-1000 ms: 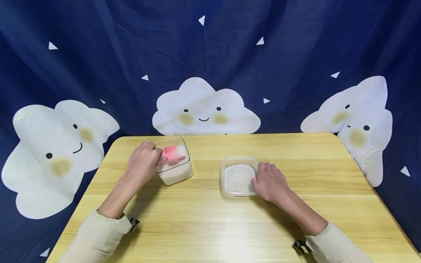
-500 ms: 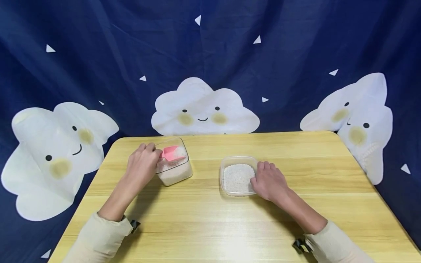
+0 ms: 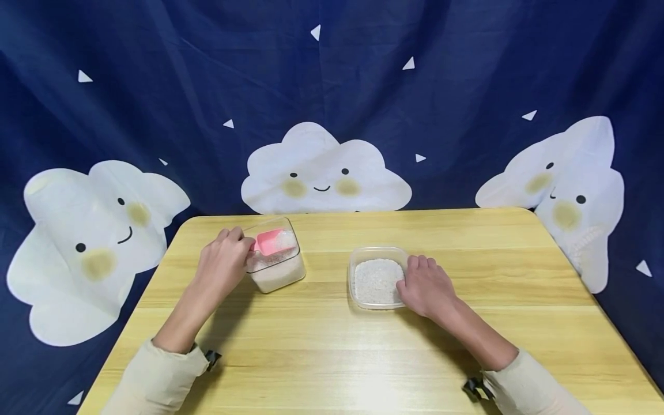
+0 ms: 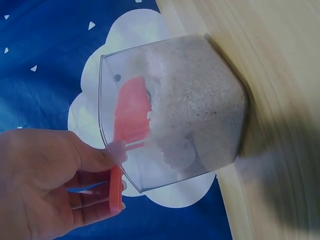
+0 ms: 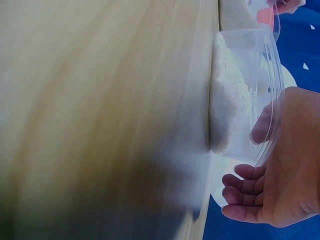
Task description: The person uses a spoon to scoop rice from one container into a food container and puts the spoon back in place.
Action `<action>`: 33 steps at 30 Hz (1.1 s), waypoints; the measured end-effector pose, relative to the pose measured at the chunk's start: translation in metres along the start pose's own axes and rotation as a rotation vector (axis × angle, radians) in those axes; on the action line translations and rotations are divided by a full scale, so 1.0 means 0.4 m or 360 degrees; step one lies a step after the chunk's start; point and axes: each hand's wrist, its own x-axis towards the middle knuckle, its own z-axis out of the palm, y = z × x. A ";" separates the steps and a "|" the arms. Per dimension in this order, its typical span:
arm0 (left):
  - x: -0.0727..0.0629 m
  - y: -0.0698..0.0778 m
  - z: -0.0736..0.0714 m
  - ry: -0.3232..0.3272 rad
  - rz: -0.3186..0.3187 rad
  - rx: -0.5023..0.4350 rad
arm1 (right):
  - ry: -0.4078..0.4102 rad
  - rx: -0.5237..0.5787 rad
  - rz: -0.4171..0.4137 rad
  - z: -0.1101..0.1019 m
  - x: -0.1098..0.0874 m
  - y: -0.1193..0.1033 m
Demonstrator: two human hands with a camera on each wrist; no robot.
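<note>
My left hand point(image 3: 223, 259) pinches the handle of a pink scoop point(image 3: 270, 242) at the near-left rim of a clear square canister point(image 3: 280, 283). The scoop's bowl lies inside, with white grains at its front; in the left wrist view the pink bowl point(image 4: 132, 110) shows through the wall, above most of the rice-like grains point(image 4: 205, 105). To the right, my right hand point(image 3: 427, 286) grips the side of a low clear plastic tub point(image 3: 377, 249) holding white grains point(image 3: 377, 281). In the right wrist view the thumb point(image 5: 261, 127) is inside the rim and the fingers point(image 5: 242, 187) are outside.
Both containers stand on a light wooden table point(image 3: 332, 346), the canister near its far left corner. Bare tabletop separates them. A dark blue curtain point(image 3: 446, 104) with cloud prints hangs right behind the table's far edge.
The pink scoop has tilted and risen slightly in the canister, so more of its bowl shows. My right hand and the tub have stayed in place.
</note>
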 end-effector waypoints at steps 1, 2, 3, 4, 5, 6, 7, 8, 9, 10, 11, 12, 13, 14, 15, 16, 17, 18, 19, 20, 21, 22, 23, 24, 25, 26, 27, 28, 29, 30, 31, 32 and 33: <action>-0.002 -0.001 -0.001 -0.0003 -0.0006 -0.0007 | -0.0002 0.0001 -0.0001 0.000 0.000 0.000; -0.003 -0.003 -0.001 -0.0003 -0.0012 -0.0013 | -0.0002 0.0001 -0.0002 0.000 0.000 0.000; -0.006 -0.004 -0.001 -0.0002 -0.0016 -0.0020 | -0.0003 0.0001 -0.0002 0.000 -0.001 0.000; -0.007 -0.006 -0.002 -0.0001 -0.0024 -0.0030 | -0.0003 0.0003 -0.0001 0.000 -0.001 0.000; -0.009 -0.007 -0.003 0.0003 -0.0029 -0.0039 | -0.0003 0.0003 -0.0001 -0.001 -0.001 0.000; -0.011 -0.009 -0.004 0.0006 -0.0034 -0.0051 | -0.0002 0.0003 -0.0002 -0.001 -0.002 0.000; -0.013 -0.011 -0.004 0.0011 -0.0039 -0.0061 | -0.0001 0.0005 -0.0001 -0.001 -0.002 0.000; -0.015 -0.012 -0.006 0.0015 -0.0044 -0.0072 | 0.0002 0.0004 0.0000 -0.001 -0.003 0.000; -0.017 -0.013 -0.006 0.0019 -0.0050 -0.0086 | 0.0003 0.0006 0.0000 -0.001 -0.003 0.000; -0.018 -0.015 -0.007 0.0024 -0.0057 -0.0100 | 0.0005 0.0007 0.0001 -0.001 -0.003 0.000; -0.020 -0.016 -0.008 0.0027 -0.0063 -0.0112 | 0.0004 0.0007 0.0003 -0.001 -0.002 0.000; -0.022 -0.017 -0.009 0.0028 -0.0069 -0.0126 | 0.0003 0.0007 0.0005 -0.001 -0.003 0.000; -0.024 -0.018 -0.009 0.0027 -0.0077 -0.0140 | 0.0003 0.0006 0.0007 -0.001 -0.003 0.000; -0.025 -0.019 -0.009 0.0027 -0.0084 -0.0155 | 0.0004 0.0006 0.0007 -0.001 -0.003 0.000; -0.027 -0.020 -0.009 0.0027 -0.0094 -0.0169 | 0.0004 0.0006 0.0007 0.000 -0.002 0.000; -0.028 -0.020 -0.009 0.0026 -0.0102 -0.0183 | 0.0006 0.0005 0.0008 0.000 -0.002 0.000; -0.030 -0.021 -0.009 0.0028 -0.0111 -0.0198 | 0.0007 0.0004 0.0008 0.000 -0.002 0.000; -0.031 -0.022 -0.008 0.0030 -0.0119 -0.0211 | 0.0009 0.0003 0.0006 0.000 -0.002 0.000; -0.033 -0.022 -0.008 0.0035 -0.0125 -0.0222 | 0.0010 0.0004 0.0006 0.001 -0.002 0.000; -0.034 -0.023 -0.007 0.0043 -0.0130 -0.0231 | 0.0009 0.0006 0.0005 0.001 -0.002 0.000; -0.035 -0.024 -0.007 0.0051 -0.0134 -0.0238 | 0.0009 0.0006 0.0005 0.001 -0.002 0.000; -0.036 -0.025 -0.007 0.0059 -0.0136 -0.0246 | 0.0008 0.0006 0.0004 0.000 -0.002 -0.001; -0.037 -0.026 -0.007 0.0069 -0.0137 -0.0251 | 0.0008 0.0005 0.0005 0.000 -0.002 -0.001; -0.038 -0.027 -0.007 0.0076 -0.0138 -0.0255 | 0.0009 0.0004 0.0005 0.000 -0.002 -0.001; -0.039 -0.027 -0.008 0.0083 -0.0138 -0.0258 | 0.0011 0.0002 0.0006 -0.001 -0.002 -0.001; -0.039 -0.028 -0.008 0.0089 -0.0139 -0.0263 | 0.0013 -0.0001 0.0005 -0.001 -0.002 -0.001; -0.040 -0.028 -0.009 0.0093 -0.0140 -0.0268 | 0.0016 -0.0004 0.0003 -0.001 -0.002 -0.001; -0.040 -0.028 -0.010 0.0097 -0.0142 -0.0273 | 0.0019 -0.0006 0.0001 -0.002 -0.001 -0.001; -0.041 -0.028 -0.011 0.0101 -0.0143 -0.0278 | 0.0021 -0.0008 0.0002 -0.001 -0.001 -0.001; -0.041 -0.028 -0.012 0.0105 -0.0146 -0.0285 | 0.0022 -0.0008 0.0001 -0.002 -0.001 -0.001; -0.041 -0.028 -0.012 0.0111 -0.0149 -0.0291 | 0.0020 -0.0008 0.0001 -0.002 -0.001 -0.001; -0.042 -0.028 -0.012 0.0118 -0.0150 -0.0296 | 0.0019 -0.0006 -0.0001 -0.002 -0.001 -0.002; -0.042 -0.028 -0.012 0.0124 -0.0152 -0.0301 | 0.0018 -0.0004 -0.0001 -0.002 -0.001 -0.002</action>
